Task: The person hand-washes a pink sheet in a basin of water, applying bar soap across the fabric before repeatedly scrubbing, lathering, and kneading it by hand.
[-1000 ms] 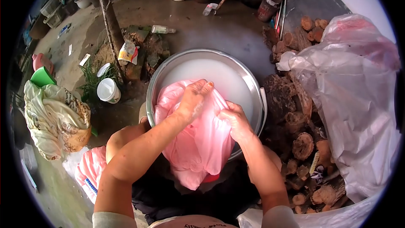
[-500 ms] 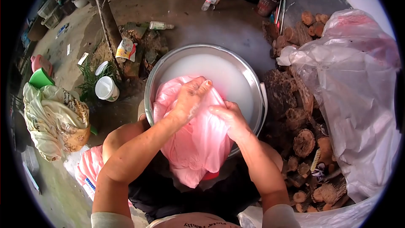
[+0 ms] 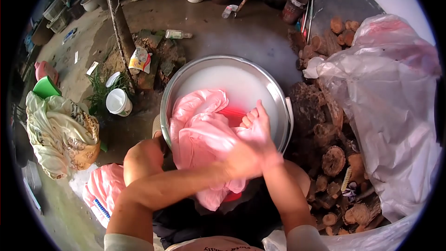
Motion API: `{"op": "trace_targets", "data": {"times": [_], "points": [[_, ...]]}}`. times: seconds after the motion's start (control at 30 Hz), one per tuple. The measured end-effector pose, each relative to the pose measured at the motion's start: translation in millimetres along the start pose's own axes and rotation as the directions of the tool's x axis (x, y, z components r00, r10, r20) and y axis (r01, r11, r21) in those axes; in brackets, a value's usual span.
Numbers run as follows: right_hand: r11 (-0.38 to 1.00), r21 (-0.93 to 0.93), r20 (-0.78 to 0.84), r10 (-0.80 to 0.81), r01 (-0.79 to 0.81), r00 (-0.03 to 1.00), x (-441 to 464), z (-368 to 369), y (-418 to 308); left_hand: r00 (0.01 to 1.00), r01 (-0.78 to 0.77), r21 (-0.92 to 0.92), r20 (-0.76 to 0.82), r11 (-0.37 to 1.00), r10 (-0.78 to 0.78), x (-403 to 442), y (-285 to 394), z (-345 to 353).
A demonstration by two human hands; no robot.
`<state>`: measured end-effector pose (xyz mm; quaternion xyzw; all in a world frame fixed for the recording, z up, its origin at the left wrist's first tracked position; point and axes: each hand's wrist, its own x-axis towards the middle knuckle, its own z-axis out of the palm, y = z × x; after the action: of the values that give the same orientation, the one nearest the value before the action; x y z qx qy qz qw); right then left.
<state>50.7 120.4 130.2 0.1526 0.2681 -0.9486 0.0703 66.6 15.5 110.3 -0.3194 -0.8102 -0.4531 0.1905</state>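
Note:
A pink cloth [image 3: 200, 135] lies bunched over the near side of a metal basin [image 3: 169, 97] that holds cloudy, whitish water [image 3: 232, 79]. My right hand [image 3: 258, 123] is closed on a part of the cloth near the basin's right side, thumb upward. My left hand [image 3: 244, 160] is smeared by motion and crosses in front of my right wrist, over the cloth; its fingers cannot be made out. Something red [image 3: 232, 115] shows in the water beside the cloth, and another red edge [image 3: 232, 197] shows below it.
Stacked logs [image 3: 333, 159] and a large plastic sheet [image 3: 381, 97] are at the right. At the left are a white tub [image 3: 119, 102], a stuffed bag [image 3: 60, 132] and another pink cloth [image 3: 103, 186] with a blue-bristled brush [image 3: 101, 208]. A thin trunk [image 3: 121, 28] stands beyond.
My left hand has left the top of the cloth and moved down and right to my right wrist. The upper cloth has dropped, showing red beneath. My right hand has closed with its thumb up.

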Motion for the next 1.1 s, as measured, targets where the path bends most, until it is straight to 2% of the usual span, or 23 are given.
{"op": "trace_targets", "data": {"times": [0.03, 0.07, 0.1, 0.13, 0.2, 0.23, 0.27, 0.3, 0.33, 0.37, 0.4, 0.5, 0.53, 0.57, 0.63, 0.67, 0.7, 0.77, 0.83, 0.9, 0.97, 1.07, 1.1], "points": [[0.999, 0.017, 0.121, 0.041, -0.043, 0.992, 3, -7, 5, 0.993, -0.084, 0.147, 0.094, 0.985, 0.071, 15, 22, -15], [0.995, 0.024, 0.240, 0.089, -0.098, 0.967, 4, -15, 11, 0.939, 0.009, 0.179, 0.337, 0.984, -0.070, 34, 31, -34], [0.997, -0.041, -0.046, -0.067, 0.065, 0.997, -13, 34, 27, 0.899, 0.049, 0.178, 0.420, 0.983, -0.121, 40, 37, -45], [0.982, -0.067, -0.036, -0.177, 0.175, 0.984, -13, 31, 41, 0.850, 0.088, 0.185, 0.498, 0.979, -0.171, 46, 43, -57], [0.915, -0.114, -0.014, -0.390, 0.386, 0.921, -12, 28, 67, 0.928, 0.046, 0.095, 0.365, 0.994, -0.077, 30, 42, -46], [0.847, 0.090, 0.178, -0.531, 0.524, 0.828, -1, 4, 72, 0.956, 0.014, 0.053, 0.291, 0.998, -0.029, 23, 40, -38], [0.740, 0.319, 0.319, -0.672, 0.592, 0.668, 15, -19, 75, 0.976, -0.025, 0.014, 0.219, 1.000, 0.021, 18, 36, -32], [0.919, 0.225, 0.431, -0.392, 0.323, 0.813, 18, -38, 48, 0.986, -0.071, -0.028, 0.149, 0.997, 0.074, 15, 32, -27], [0.995, 0.096, 0.494, -0.067, 0.022, 0.867, 21, -58, 21, 0.973, 0.079, 0.068, 0.213, 0.995, -0.092, 24, 26, -23], [0.988, 0.032, 0.270, -0.153, 0.150, 0.951, 8, -45, 35, 0.931, 0.227, 0.171, 0.249, 0.959, -0.265, 40, 18, -19], [0.966, -0.066, 0.041, -0.246, 0.249, 0.968, -3, -32, 44, 0.861, 0.370, 0.276, 0.257, 0.887, -0.439, 50, 15, -16], [0.898, -0.337, -0.377, -0.404, 0.283, 0.833, -11, 35, 55, 0.916, 0.400, 0.179, -0.071, 0.899, -0.394, 57, 17, -11], [0.905, -0.329, -0.372, -0.387, 0.270, 0.843, -14, 33, 43, 0.917, 0.386, 0.160, -0.169, 0.909, -0.360, 55, 17, -15], [0.867, -0.269, 0.088, -0.412, 0.420, 0.907, 28, -91, 44, 0.983, 0.183, 0.087, 0.012, 0.979, -0.184, 36, 25, -20], [0.981, 0.116, -0.030, -0.156, 0.158, 0.987, 6, -34, 2, 0.991, -0.039, -0.060, 0.127, 0.997, 0.046, 11, 28, -20], [0.979, 0.142, -0.281, -0.103, 0.148, 0.954, -2, -11, 5, 0.994, -0.015, -0.051, 0.106, 0.999, 0.021, 12, 26, -14], [0.970, -0.035, -0.341, -0.236, 0.239, 0.910, -7, 10, 26, 0.996, 0.008, -0.043, 0.085, 0.999, -0.005, 12, 24, -9], [0.960, -0.126, -0.309, -0.277, 0.249, 0.910, -29, 48, 55, 0.982, 0.142, 0.088, 0.116, 0.986, -0.152, 16, 24, -4], [0.917, -0.154, -0.330, -0.399, 0.368, 0.856, 11, -1, 64, 0.953, 0.233, 0.242, 0.139, 0.942, -0.271, 28, 16, -6], [0.947, 0.104, -0.229, -0.276, 0.305, 0.934, 14, -30, 21, 0.929, 0.262, 0.365, 0.156, 0.894, -0.336, 27, 5, -8], [0.968, 0.086, -0.274, -0.206, 0.238, 0.939, -3, -7, 12, 0.922, 0.270, 0.409, 0.152, 0.872, -0.357, 16, 3, 6], [0.962, -0.157, -0.332, -0.266, 0.224, 0.905, -27, 40, 53, 0.890, 0.393, 0.335, 0.095, 0.856, -0.445, 30, -7, 20], [0.956, -0.162, -0.367, -0.289, 0.245, 0.884, -24, 41, 46, 0.880, 0.429, 0.299, 0.074, 0.852, -0.469, 46, -17, 16]]}}
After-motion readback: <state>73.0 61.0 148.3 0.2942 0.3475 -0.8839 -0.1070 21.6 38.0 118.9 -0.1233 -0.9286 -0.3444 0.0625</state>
